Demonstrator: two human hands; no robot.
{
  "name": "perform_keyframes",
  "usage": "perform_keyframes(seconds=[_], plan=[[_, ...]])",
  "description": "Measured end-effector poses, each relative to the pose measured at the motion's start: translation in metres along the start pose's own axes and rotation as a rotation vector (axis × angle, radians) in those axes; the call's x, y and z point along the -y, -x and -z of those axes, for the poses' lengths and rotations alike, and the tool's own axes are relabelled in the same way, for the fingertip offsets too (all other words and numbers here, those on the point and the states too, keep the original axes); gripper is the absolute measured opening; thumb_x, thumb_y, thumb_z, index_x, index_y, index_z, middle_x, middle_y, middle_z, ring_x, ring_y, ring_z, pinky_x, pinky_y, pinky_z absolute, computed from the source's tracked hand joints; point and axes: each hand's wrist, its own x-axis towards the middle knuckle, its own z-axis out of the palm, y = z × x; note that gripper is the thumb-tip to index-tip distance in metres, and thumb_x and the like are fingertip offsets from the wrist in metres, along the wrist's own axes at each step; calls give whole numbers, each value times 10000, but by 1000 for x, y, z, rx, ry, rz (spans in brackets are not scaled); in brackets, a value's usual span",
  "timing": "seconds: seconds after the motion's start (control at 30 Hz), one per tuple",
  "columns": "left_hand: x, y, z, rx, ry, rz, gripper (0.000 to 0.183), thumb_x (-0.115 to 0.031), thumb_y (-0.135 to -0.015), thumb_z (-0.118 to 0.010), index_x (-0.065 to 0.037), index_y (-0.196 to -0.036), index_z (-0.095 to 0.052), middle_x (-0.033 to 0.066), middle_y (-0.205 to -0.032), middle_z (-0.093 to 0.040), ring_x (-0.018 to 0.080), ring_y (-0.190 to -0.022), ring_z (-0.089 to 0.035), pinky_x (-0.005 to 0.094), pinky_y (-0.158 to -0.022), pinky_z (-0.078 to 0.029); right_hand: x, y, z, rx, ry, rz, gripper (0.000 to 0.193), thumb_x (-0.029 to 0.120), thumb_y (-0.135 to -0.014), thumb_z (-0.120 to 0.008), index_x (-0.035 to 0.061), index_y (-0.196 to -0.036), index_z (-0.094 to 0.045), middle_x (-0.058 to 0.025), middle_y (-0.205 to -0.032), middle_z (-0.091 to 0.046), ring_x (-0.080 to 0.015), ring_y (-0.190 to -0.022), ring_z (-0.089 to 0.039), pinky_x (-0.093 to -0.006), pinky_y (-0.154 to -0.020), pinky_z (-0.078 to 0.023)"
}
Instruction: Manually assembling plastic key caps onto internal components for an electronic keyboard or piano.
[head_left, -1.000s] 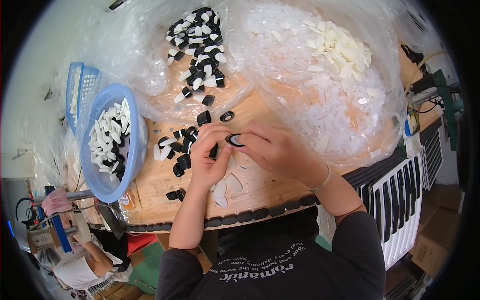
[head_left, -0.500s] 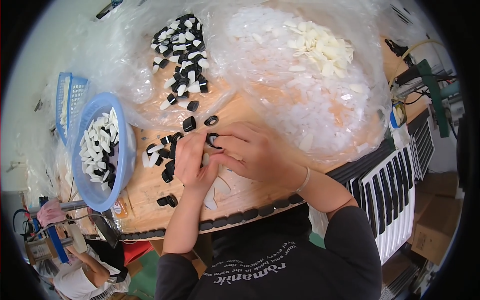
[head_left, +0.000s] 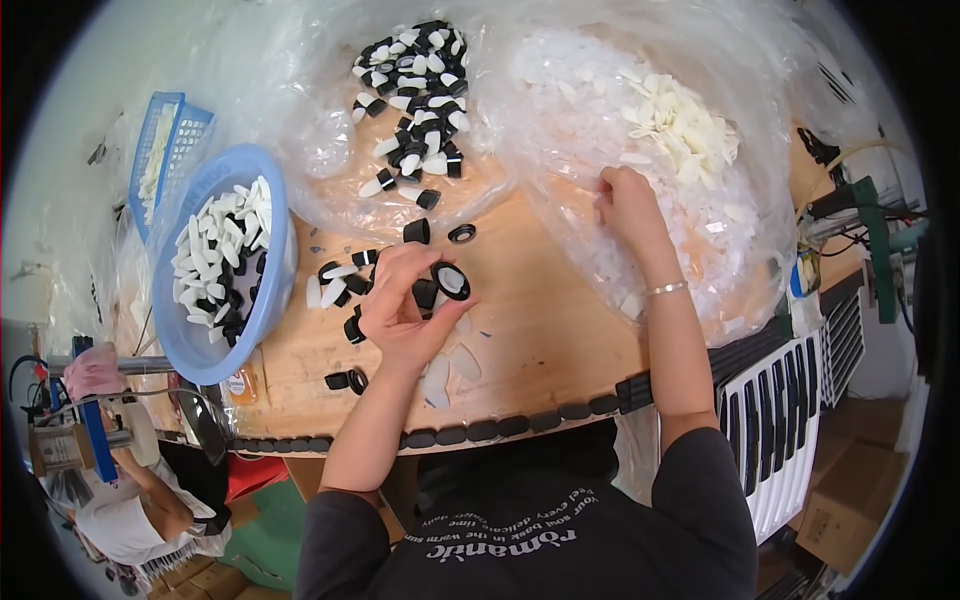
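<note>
Your left hand [head_left: 395,312] has thumb and fingers closed on the rim of a black oval piece [head_left: 452,281], its pale-centred face turned up toward you, its long axis slanting from upper left to lower right. That piece sits at the right side of your left hand, so your right hand [head_left: 628,205] is well apart from it, farther out and to the right. Your right fingers are bent over the clear plastic sheet with its spread of translucent bits [head_left: 690,235]; whether they pinch anything you cannot tell from here. The pile of cream flat pieces [head_left: 690,130] lies just beyond and right of those fingertips, much nearer your right hand than your left. Past the held piece lies a loose black ring [head_left: 462,233]; nearer you, beside your left wrist, lie white flat pieces [head_left: 463,362]; the blue basin [head_left: 277,320] stands well left
</note>
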Motion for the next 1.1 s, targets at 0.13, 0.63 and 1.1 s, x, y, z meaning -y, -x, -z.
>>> perform_keyframes(seconds=[0.13, 0.63, 1.1], plan=[[-4, -4, -2, 59, -136, -127, 504, 72, -605, -788, 48, -1072, -601, 142, -979, -612, 231, -924, -551, 340, -822, -455, 8, 0, 6, 78, -117, 23, 85, -18, -715, -618, -33, -791, -586, -167, -773, -612, -257, -680, -613, -322, -635, -495], [-10, -5, -22, -34, -433, -231, 456, -41, -599, -841, -6, -999, -624, 107, -933, -665, 285, -854, -606, 352, -732, -491, 125, 65, 26, -314, -899, 459, 198, -102, -720, -708, -7, -872, -624, -113, -869, -653, -143, -740, -634, -238, -633, -518], [-11, -2, -21, -27, -468, -264, 501, -25, -586, -832, 5, -1021, -584, 135, -973, -667, 296, -875, -598, 355, -758, -477, 135, 72, 28, -375, -748, 495, 239, -65, -663, -748, 25, -847, -625, -118, -803, -645, -206, -676, -641, -264, -585, -512]])
